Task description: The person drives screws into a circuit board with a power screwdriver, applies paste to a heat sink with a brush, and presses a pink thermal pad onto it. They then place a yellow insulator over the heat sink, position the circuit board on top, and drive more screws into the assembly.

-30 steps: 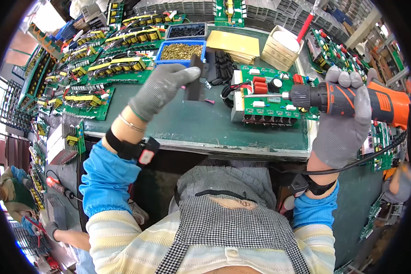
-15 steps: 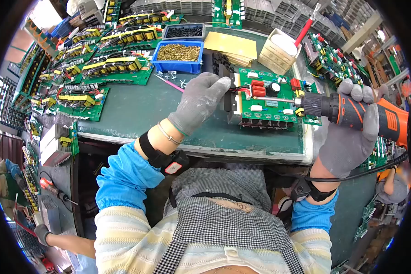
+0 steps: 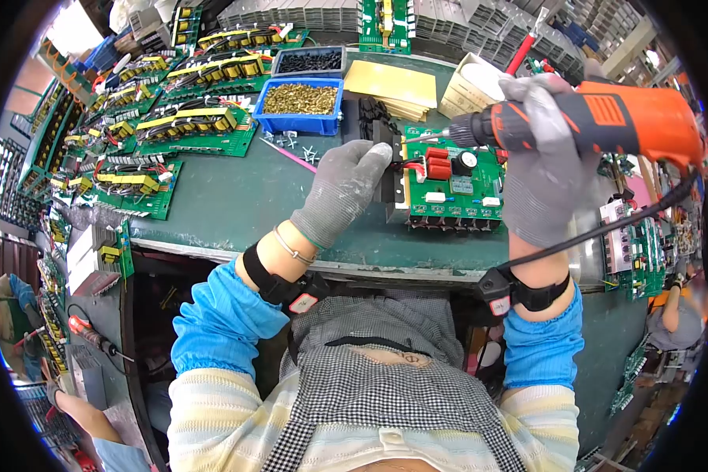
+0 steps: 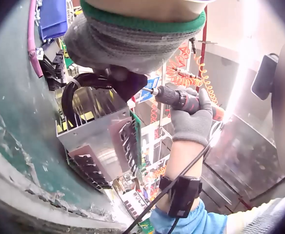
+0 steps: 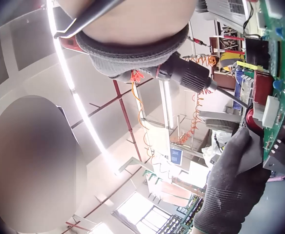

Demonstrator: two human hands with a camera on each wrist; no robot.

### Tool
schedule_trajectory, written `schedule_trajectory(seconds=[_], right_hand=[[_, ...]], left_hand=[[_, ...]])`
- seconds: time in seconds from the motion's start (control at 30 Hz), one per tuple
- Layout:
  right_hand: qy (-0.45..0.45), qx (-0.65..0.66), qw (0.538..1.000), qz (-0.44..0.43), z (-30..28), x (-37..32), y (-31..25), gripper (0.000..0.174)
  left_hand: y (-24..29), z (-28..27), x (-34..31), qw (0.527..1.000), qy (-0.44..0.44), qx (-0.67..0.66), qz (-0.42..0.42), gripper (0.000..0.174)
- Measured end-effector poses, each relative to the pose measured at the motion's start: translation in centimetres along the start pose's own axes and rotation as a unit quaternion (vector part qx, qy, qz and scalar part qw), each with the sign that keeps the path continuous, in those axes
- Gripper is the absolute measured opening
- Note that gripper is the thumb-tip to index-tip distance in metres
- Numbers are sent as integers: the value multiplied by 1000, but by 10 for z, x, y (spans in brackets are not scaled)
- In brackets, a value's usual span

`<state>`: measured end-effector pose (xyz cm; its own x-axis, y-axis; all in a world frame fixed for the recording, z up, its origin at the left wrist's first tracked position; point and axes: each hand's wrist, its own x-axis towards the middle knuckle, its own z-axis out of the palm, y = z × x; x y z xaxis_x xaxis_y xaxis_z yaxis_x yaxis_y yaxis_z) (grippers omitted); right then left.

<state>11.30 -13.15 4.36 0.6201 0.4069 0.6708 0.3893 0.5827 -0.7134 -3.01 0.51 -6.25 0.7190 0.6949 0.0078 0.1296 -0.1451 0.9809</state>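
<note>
My left hand [image 3: 340,187], in a grey glove, pinches a flat black plate [image 3: 386,187] between thumb and fingers. It holds the plate upright at the left end of a green circuit board [image 3: 484,189] mounted on a metal heat sink [image 4: 96,139]. Red and black wires come out beside the plate. My right hand [image 3: 544,169], also gloved, grips an orange and black electric screwdriver [image 3: 637,118] held level over the board's far side. Its long bit [image 5: 233,97] points left toward the plate's far end; in the head view the tip overlaps the board's far left corner.
A blue bin [image 3: 297,108] of brass-coloured screws stands behind my left hand, with a grey bin [image 3: 311,61] of black parts behind it. Yellow sheets [image 3: 389,82] and a wooden box [image 3: 468,90] lie farther back. Boards with yellow components [image 3: 189,130] fill the left side. A black cord [image 3: 606,230] trails from the screwdriver.
My left hand has carried the black plate rightward from beside the bin to the board's left end. The screwdriver has moved to the board's far side, its bit still pointing left.
</note>
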Motion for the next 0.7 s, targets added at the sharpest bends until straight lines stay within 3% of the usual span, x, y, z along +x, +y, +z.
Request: schedule_trajectory(seconds=[0.17, 0.23, 0.3, 0.47, 0.53, 0.6, 0.7], right_hand=[[-12, 10, 999, 48, 10, 1, 10, 69], [-22, 11, 999, 48, 11, 2, 11, 54], [-35, 26, 998, 48, 11, 9, 12, 22], [-196, -66, 978, 35, 19, 33, 10, 23], [-240, -117, 964, -17, 26, 46, 15, 30], [-203, 1, 959, 198, 38, 53, 4, 32], [-203, 79, 955, 201, 48, 58, 10, 21]], left_hand=[[0, -1, 1, 999, 7, 32, 3, 36], [-5, 1, 3, 999, 19, 22, 18, 39], [-2, 1, 1, 999, 21, 39, 25, 39], [-6, 1, 2, 999, 2, 38, -2, 33], [-6, 1, 2, 999, 7, 46, 10, 33], [-4, 3, 1, 999, 17, 35, 6, 37], [-6, 3, 2, 998, 25, 44, 27, 40]])
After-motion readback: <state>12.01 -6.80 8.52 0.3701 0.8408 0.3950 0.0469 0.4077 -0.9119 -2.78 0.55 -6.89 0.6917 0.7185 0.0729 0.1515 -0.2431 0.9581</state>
